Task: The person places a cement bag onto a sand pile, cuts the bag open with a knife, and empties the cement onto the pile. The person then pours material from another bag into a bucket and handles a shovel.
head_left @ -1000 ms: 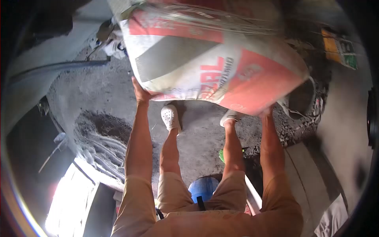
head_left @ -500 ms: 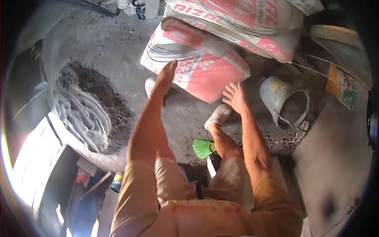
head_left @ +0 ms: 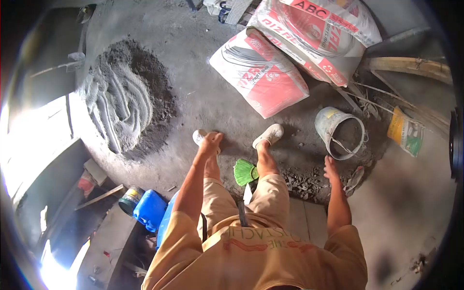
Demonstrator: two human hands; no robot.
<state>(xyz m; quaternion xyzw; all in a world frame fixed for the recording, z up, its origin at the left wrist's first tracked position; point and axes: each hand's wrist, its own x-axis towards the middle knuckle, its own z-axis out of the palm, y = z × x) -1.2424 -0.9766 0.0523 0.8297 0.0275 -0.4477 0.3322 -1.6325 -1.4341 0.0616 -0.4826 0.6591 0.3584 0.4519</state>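
Observation:
My left hand (head_left: 210,143) hangs over my left clog (head_left: 198,137), its fingers loosely bent and holding nothing. Just below the rim of a grey, dirt-stained bucket (head_left: 323,122), my right hand (head_left: 331,169) is open and holds nothing; whether its fingertips touch the rim I cannot tell. The bucket is tilted, its mouth facing me, with a handle across it. A red and white cement bag (head_left: 263,77) lies on the floor ahead, apart from both hands and against a stack of similar bags (head_left: 314,36).
A pile of grey powder (head_left: 118,106) lies on the floor at left. Between my feet is a green broom head (head_left: 245,172). Rubble (head_left: 309,183) lies near my right foot. Blue jugs (head_left: 150,210) stand at lower left. A yellow and green packet (head_left: 406,130) lies at right.
Both hands have left the cement bag area. My left hand has drawn back toward my body; my right hand has moved right and down to the bucket. I stand farther from the bags.

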